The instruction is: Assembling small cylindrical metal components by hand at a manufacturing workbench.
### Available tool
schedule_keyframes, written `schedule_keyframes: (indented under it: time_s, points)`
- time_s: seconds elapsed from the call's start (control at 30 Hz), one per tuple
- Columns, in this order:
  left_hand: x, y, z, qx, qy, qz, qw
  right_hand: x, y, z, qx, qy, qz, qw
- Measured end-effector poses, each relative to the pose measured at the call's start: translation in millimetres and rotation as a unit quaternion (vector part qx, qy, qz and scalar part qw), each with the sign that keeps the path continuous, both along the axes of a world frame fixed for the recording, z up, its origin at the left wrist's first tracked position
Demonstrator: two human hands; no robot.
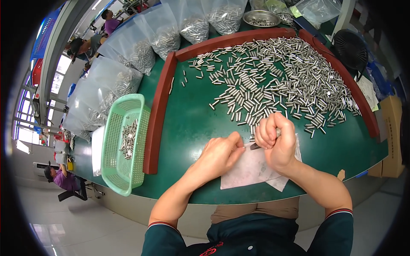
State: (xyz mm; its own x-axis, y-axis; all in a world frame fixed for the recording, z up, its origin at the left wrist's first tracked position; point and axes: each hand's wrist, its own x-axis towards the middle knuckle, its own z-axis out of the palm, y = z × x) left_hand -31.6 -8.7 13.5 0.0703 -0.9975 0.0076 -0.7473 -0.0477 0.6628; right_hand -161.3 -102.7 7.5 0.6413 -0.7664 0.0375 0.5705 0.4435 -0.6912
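Off at left of the frame sits a green basket (141,149) of metal pins (128,138). Near centre, the left hand (215,155) pinches a small pin (244,146) over paper (239,173), the right hand (275,143) curls round a dark-tipped tool (255,146), and loose pins (307,81) crowd the upper right.

Pins (244,92) spread on bench (192,115) between rails (160,115); basket (112,181) set left of rails, bags (165,40) lined behind, sheets (242,170) laid in front.

From my remote post I can read no text. Noted: a red emblem (211,249) on the shirt (252,232), bottom centre, and faint print on the cardboard box (393,141), right edge; both illegible.
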Motion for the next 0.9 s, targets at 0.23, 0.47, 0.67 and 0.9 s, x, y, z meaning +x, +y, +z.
schedule_keyframes:
  time_s: [0.23, 0.47, 0.67, 0.9]
  points:
    - [-5.1, -0.7, 0.2, -0.003, -0.002, 0.03, 1.0, -0.6, 5.3, -5.9, -0.004, -0.012, -0.001, 1.0]
    - [-6.3, -1.8, 2.3, 0.007, 0.018, 0.037, 0.999, 1.3, 4.4, -6.7, -0.006, -0.016, -0.005, 1.0]
    - [-5.7, -2.4, 3.7, 0.024, 0.026, 0.044, 0.998, 1.9, 4.8, -5.7, -0.02, -0.02, -0.004, 1.0]
    - [-5.4, -2.0, 3.5, 0.034, 0.046, 0.051, 0.997, 2.5, 8.0, -6.1, -0.021, -0.016, -0.008, 1.0]
